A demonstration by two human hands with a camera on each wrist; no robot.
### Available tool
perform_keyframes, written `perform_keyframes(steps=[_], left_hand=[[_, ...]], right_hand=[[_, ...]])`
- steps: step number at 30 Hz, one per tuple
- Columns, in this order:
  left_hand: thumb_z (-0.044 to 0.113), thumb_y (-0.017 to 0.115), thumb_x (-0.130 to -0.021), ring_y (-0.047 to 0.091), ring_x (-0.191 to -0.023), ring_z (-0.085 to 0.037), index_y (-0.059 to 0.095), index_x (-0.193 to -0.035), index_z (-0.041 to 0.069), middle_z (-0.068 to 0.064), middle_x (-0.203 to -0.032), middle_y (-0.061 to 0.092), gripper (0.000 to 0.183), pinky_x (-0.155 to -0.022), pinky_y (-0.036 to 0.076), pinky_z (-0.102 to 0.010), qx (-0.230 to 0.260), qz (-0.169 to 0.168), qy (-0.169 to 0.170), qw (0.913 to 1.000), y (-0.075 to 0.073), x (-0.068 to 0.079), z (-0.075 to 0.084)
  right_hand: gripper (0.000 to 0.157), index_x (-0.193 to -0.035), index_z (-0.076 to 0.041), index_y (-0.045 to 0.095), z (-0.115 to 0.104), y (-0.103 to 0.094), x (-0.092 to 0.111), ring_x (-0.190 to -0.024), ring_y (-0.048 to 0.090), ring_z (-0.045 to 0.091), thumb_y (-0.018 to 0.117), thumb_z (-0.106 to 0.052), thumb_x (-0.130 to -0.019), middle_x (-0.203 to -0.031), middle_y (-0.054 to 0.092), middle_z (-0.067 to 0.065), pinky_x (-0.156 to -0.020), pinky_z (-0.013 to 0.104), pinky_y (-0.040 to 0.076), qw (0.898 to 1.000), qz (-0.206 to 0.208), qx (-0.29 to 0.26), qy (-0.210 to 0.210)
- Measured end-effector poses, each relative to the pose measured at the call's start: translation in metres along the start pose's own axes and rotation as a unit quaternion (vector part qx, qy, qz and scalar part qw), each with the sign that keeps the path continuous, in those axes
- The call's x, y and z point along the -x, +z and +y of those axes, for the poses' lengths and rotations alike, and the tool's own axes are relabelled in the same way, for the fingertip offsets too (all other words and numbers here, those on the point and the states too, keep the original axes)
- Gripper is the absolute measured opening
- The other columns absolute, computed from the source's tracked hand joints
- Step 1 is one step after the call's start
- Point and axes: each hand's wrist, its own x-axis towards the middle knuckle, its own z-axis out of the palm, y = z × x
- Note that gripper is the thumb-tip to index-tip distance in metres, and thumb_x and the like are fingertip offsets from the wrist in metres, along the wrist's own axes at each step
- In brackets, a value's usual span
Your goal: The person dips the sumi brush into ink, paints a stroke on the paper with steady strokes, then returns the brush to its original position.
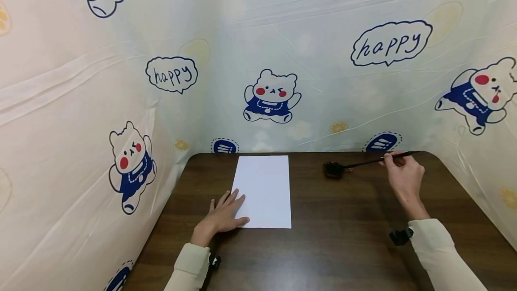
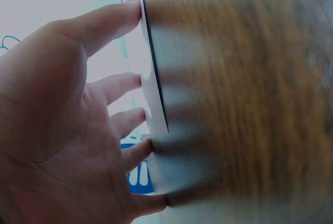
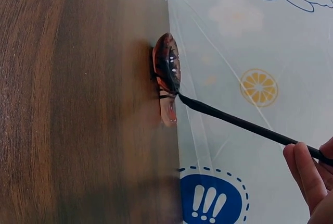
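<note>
A blank white sheet of paper (image 1: 266,192) lies upright on the dark wooden table. Over its lower left edge rests my left hand (image 1: 220,219), fingers spread; the left wrist view has the thumb (image 2: 106,23) on the sheet and the little finger (image 2: 151,203) on the wood. My right hand (image 1: 405,176) pinches a thin black brush (image 1: 365,163) by its shaft, far to the right. The brush slants down leftward into a small, glossy dark reddish-brown dish (image 3: 167,65) with a short handle-like end. Its tip is hidden at the dish.
The wooden table (image 1: 323,255) has rounded back corners and meets a printed cloth (image 1: 315,57) with bears and words, which hangs behind and on both sides. Dark wrist devices sit by both cuffs.
</note>
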Motion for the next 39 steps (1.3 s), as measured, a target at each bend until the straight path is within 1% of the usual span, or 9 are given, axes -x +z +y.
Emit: perform_keyframes(steps=[4,6,9,18,25,28,32,34,39], left_hand=[[0.056,0.067,-0.100,0.011,-0.166,-0.042,0.036,-0.168,0.020,-0.010,-0.180,0.017,0.083,-0.122,0.005,-0.083,0.000,0.000,0.000,1.0000,-0.001,0.000,0.001],[0.056,0.067,-0.100,0.010,-0.166,-0.042,0.036,-0.168,0.020,-0.010,-0.180,0.017,0.083,-0.122,0.005,-0.083,0.000,-0.002,0.001,1.0000,-0.001,0.000,0.001],[0.057,0.067,-0.100,0.011,-0.166,-0.042,0.036,-0.168,0.020,-0.010,-0.180,0.018,0.083,-0.122,0.006,-0.083,-0.002,-0.001,0.001,1.0000,-0.001,0.000,0.001],[0.057,0.067,-0.100,0.010,-0.166,-0.042,0.035,-0.168,0.021,-0.009,-0.180,0.016,0.084,-0.122,0.005,-0.083,-0.004,-0.006,-0.001,1.0000,-0.001,-0.001,0.001],[0.057,0.068,-0.099,0.011,-0.166,-0.042,0.036,-0.168,0.020,-0.010,-0.180,0.017,0.085,-0.122,0.005,-0.083,-0.001,-0.003,-0.001,1.0000,0.000,-0.001,0.001],[0.057,0.069,-0.098,0.011,-0.166,-0.042,0.037,-0.168,0.020,-0.010,-0.180,0.018,0.086,-0.122,0.005,-0.083,0.002,-0.003,-0.002,1.0000,0.000,-0.001,0.001],[0.057,0.069,-0.098,0.011,-0.166,-0.042,0.036,-0.168,0.021,-0.010,-0.180,0.017,0.085,-0.122,0.005,-0.083,0.002,-0.005,-0.002,1.0000,0.000,-0.001,0.002],[0.057,0.068,-0.099,0.011,-0.166,-0.042,0.036,-0.168,0.021,-0.010,-0.180,0.017,0.085,-0.122,0.005,-0.083,0.002,-0.006,-0.003,1.0000,0.000,-0.001,0.002],[0.056,0.070,-0.098,0.011,-0.166,-0.043,0.037,-0.168,0.019,-0.011,-0.180,0.018,0.085,-0.121,0.005,-0.084,0.004,-0.004,-0.003,1.0000,-0.002,-0.001,0.002]], right_hand=[[0.027,-0.103,0.001,0.075,-0.001,-0.001,0.000,-0.067,0.056,-0.028,0.066,-0.025,-0.104,-0.086,0.082,0.009,-0.063,0.004,0.043,1.000,0.007,-0.001,-0.010],[0.026,-0.103,0.002,0.075,-0.002,-0.002,0.000,-0.067,0.057,-0.028,0.067,-0.023,-0.104,-0.089,0.082,0.015,-0.063,0.003,0.043,1.000,0.011,-0.005,-0.016],[0.026,-0.103,0.003,0.075,-0.004,-0.004,-0.001,-0.067,0.057,-0.028,0.067,-0.021,-0.104,-0.088,0.081,0.014,-0.064,0.001,0.044,1.000,0.014,-0.010,-0.020],[0.024,-0.102,0.004,0.074,-0.012,-0.006,-0.001,-0.068,0.058,-0.027,0.067,-0.019,-0.104,-0.084,0.077,-0.003,-0.063,0.001,0.045,0.999,0.017,-0.020,-0.023],[0.023,-0.101,0.004,0.074,-0.016,-0.006,-0.001,-0.068,0.060,-0.026,0.068,-0.018,-0.103,-0.082,0.077,-0.006,-0.065,0.001,0.045,0.998,0.023,-0.034,-0.038],[0.022,-0.101,0.003,0.074,-0.019,-0.006,-0.001,-0.068,0.062,-0.024,0.069,-0.018,-0.103,-0.082,0.079,-0.002,-0.066,0.001,0.046,0.998,0.024,-0.043,-0.042],[0.022,-0.101,0.003,0.074,-0.026,-0.006,0.000,-0.068,0.062,-0.024,0.069,-0.018,-0.103,-0.087,0.080,0.017,-0.065,0.001,0.046,0.998,0.024,-0.046,-0.048],[0.022,-0.100,0.003,0.075,-0.029,-0.006,-0.001,-0.069,0.061,-0.025,0.069,-0.018,-0.103,-0.089,0.080,0.022,-0.063,0.001,0.045,0.997,0.022,-0.047,-0.052],[0.025,-0.101,0.005,0.076,-0.039,-0.003,0.000,-0.070,0.061,-0.026,0.069,-0.019,-0.103,-0.090,0.079,0.024,-0.063,0.001,0.046,0.996,0.023,-0.059,-0.060]])
